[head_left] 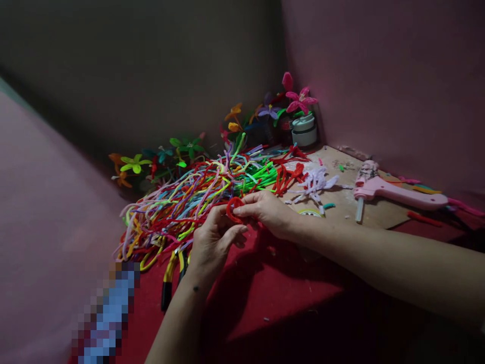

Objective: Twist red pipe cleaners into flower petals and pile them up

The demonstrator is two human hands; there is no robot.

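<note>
A red pipe cleaner (229,208), bent into a loop, is held up between my two hands over the red cloth. My right hand (265,211) pinches the loop's right side between thumb and fingers. On its left side, my left hand (215,237) has curled fingers against the loop, with the thumb standing away below it. Just beyond my hands spreads a large heap of multicoloured pipe cleaners (178,194). Pliers with yellow and black handles (169,278) lie beside my left wrist, partly hidden by it.
Right of the heap, a brown board (382,215) carries a pink glue gun (401,194) and white pipe-cleaner pieces (316,183). Pipe-cleaner flowers (299,100) and a pale lidded container (304,134) stand along the back wall. Red cloth (242,323) covers the surface; a blurred patch lies left.
</note>
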